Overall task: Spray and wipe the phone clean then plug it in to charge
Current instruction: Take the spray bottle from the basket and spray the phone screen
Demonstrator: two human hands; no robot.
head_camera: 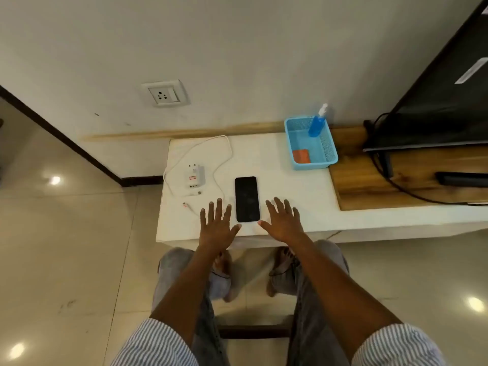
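Striped sleeves lead to our left hand point(217, 225) and right hand point(283, 222), fingers spread flat near the surface's point(277, 180) front edge, flanking the phone point(247, 198), face up, within easy reach for spraying.

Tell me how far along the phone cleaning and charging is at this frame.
Nothing looks done. The phone lies flat on the white table between the open left hand and right hand; neither holds anything. The spray bottle and orange cloth sit in the blue basket. The charger lies unplugged, wall socket empty. Spraying, wiping and plugging in remain.
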